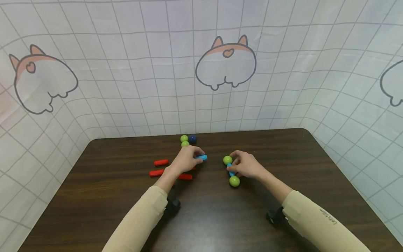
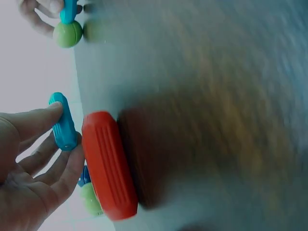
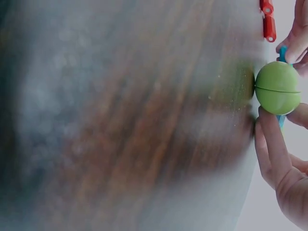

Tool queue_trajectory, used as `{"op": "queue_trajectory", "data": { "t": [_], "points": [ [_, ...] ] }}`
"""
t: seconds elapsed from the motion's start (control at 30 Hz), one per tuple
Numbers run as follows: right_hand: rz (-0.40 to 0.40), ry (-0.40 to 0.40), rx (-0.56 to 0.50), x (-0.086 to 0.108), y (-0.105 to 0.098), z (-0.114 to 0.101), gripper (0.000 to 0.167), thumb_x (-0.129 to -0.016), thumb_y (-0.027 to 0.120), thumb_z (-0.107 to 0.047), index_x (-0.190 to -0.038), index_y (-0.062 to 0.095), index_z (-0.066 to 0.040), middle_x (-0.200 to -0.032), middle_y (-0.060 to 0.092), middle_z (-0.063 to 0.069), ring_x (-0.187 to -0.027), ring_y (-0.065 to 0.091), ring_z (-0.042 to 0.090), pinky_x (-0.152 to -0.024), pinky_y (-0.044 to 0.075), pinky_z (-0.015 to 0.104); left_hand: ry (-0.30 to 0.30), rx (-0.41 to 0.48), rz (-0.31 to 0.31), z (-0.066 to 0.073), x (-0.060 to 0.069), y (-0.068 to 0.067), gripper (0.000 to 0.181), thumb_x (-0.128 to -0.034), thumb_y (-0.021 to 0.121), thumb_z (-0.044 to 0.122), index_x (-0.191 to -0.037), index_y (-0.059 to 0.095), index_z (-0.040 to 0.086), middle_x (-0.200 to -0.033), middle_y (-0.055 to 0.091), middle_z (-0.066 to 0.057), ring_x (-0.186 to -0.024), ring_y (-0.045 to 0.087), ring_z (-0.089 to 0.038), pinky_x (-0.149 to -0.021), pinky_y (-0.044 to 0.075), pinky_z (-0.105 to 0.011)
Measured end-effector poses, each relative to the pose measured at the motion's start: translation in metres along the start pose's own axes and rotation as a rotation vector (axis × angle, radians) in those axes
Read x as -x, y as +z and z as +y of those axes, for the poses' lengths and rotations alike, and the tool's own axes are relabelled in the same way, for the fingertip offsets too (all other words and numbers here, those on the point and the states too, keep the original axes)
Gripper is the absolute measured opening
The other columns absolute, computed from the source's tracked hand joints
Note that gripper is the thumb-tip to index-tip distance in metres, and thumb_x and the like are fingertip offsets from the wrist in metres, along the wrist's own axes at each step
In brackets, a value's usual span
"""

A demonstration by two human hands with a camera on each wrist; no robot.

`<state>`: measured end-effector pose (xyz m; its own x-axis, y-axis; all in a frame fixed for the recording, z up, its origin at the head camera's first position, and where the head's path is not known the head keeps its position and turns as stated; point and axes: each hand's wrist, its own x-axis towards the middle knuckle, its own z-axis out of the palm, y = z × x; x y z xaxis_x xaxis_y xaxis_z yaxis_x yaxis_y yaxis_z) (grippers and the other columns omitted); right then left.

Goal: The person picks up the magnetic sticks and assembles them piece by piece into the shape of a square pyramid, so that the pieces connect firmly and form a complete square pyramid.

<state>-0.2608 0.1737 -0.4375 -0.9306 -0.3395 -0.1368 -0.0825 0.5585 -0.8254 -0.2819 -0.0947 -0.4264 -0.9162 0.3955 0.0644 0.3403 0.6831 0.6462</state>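
1. Your left hand pinches a short blue rod above the desk, near red rods.
2. Your right hand grips another blue rod, a green ball at each end.

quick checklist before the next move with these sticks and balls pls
1. Left hand holds the loose blue stick: ok, pinched.
2. Right hand holds the other blue stick: ok.
3. That stick has a far green ball and a near green ball at its ends: ok.
4. Those joints are firm: cannot tell.
5. A ball on the loose blue stick: not ok, none there.
6. Spare green balls and dark blue ball in view: ok, near the far edge of the table.
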Motion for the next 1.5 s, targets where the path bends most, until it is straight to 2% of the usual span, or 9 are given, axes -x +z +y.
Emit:
{"op": "queue_trajectory", "data": {
  "t": [0.27,0.5,0.77,1.23,1.5],
  "points": [
    [-0.003,0.007,-0.018,0.000,0.002,-0.002,0.054,-0.093,0.077,-0.010,-0.137,0.051,0.007,-0.091,0.069,0.009,-0.075,0.070,0.020,-0.069,0.061,0.036,-0.003,0.011,-0.026,0.005,-0.002,0.008,0.019,-0.0943,0.076,0.009,-0.113,0.075,0.005,-0.103,0.073,-0.004,-0.091,0.067,-0.018,-0.084,0.056,-0.037],
    [-0.006,0.000,-0.019,-0.002,0.004,-0.002,0.054,-0.093,0.077,-0.009,-0.137,0.051,0.007,-0.092,0.069,0.010,-0.075,0.070,0.021,-0.069,0.061,0.036,0.028,-0.001,-0.051,0.011,-0.005,0.014,0.016,-0.0945,0.076,0.010,-0.110,0.075,0.007,-0.102,0.073,-0.002,-0.092,0.066,-0.017,-0.085,0.055,-0.037],
    [-0.015,0.008,-0.031,-0.005,0.009,-0.006,0.052,-0.093,0.077,-0.010,-0.136,0.051,0.006,-0.091,0.070,0.009,-0.074,0.071,0.021,-0.069,0.061,0.035,0.030,0.002,-0.083,0.014,-0.010,0.022,0.013,-0.0954,0.076,0.012,-0.108,0.076,0.008,-0.101,0.072,-0.001,-0.093,0.066,-0.017,-0.086,0.055,-0.036],
    [-0.027,0.000,-0.023,-0.007,0.015,-0.010,0.052,-0.093,0.077,-0.009,-0.136,0.051,0.006,-0.091,0.069,0.008,-0.074,0.071,0.020,-0.069,0.061,0.035,0.005,-0.012,-0.108,0.015,-0.011,0.023,0.016,-0.0960,0.075,0.010,-0.112,0.075,0.008,-0.111,0.073,-0.005,-0.107,0.067,-0.023,-0.093,0.054,-0.041],
    [-0.026,-0.001,-0.008,-0.008,0.016,-0.012,0.052,-0.093,0.076,-0.009,-0.136,0.051,0.006,-0.091,0.069,0.008,-0.073,0.071,0.020,-0.069,0.061,0.035,0.011,-0.024,-0.113,0.015,-0.013,0.025,0.017,-0.0958,0.075,0.010,-0.112,0.075,0.007,-0.113,0.073,-0.006,-0.110,0.067,-0.025,-0.095,0.053,-0.042]
  ]
}}
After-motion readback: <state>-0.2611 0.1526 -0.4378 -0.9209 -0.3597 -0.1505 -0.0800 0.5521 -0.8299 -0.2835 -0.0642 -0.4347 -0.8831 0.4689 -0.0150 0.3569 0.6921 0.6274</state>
